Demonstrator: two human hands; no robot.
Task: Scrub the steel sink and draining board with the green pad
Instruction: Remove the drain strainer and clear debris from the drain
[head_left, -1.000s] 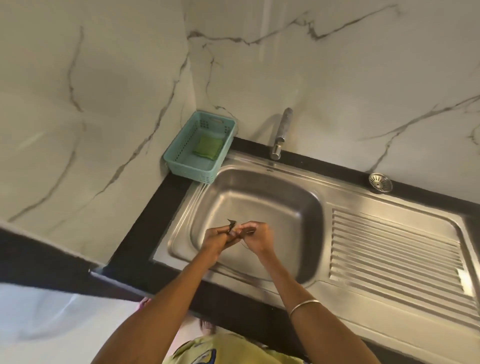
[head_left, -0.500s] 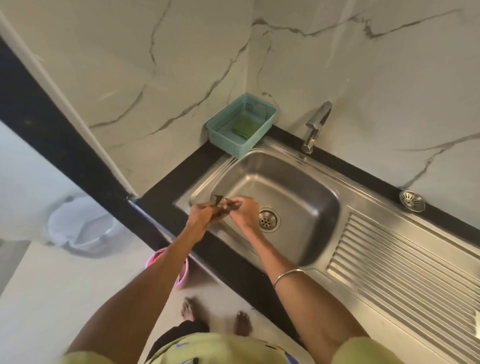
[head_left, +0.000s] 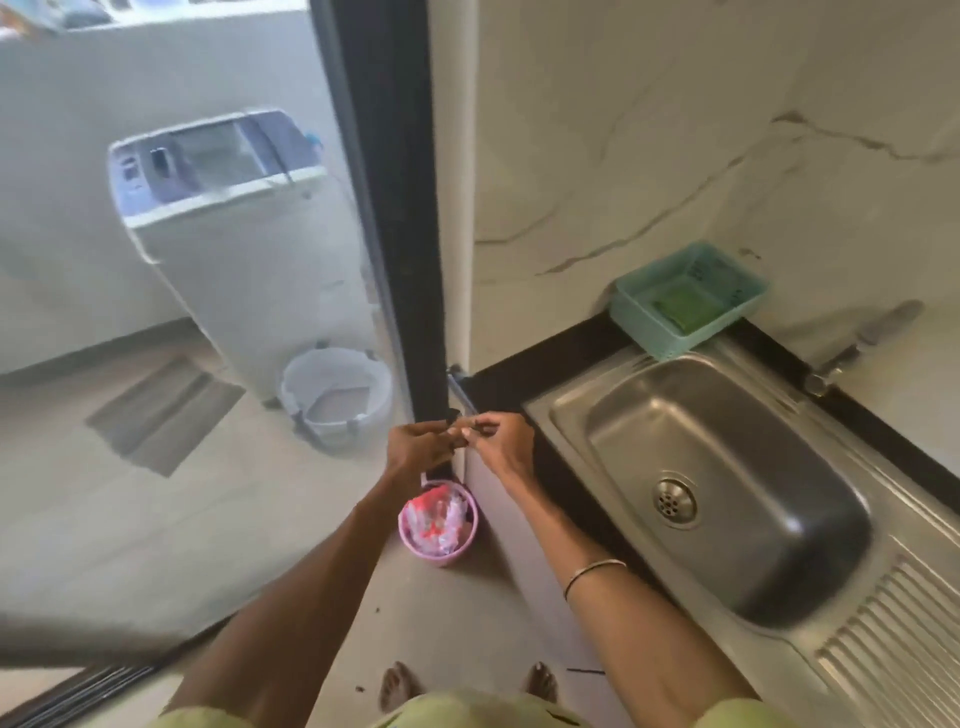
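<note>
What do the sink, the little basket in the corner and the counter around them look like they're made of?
The sink looks like brushed stainless steel: grey, softly reflective, with pressed draining ribs. The basket appears to be moulded plastic, matt pale teal, with slotted walls. The counter is black and glossy, probably polished stone such as granite, though a laminate can't be ruled out.

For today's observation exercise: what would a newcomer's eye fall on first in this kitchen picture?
First, the two hands, left hand and right hand, meeting over the floor left of the counter, pinching a small dark scrap above a pink plastic bin. Then the shiny steel sink at right, with the flat green scrubbing pad lying in a turquoise plastic basket at its far corner.
</note>
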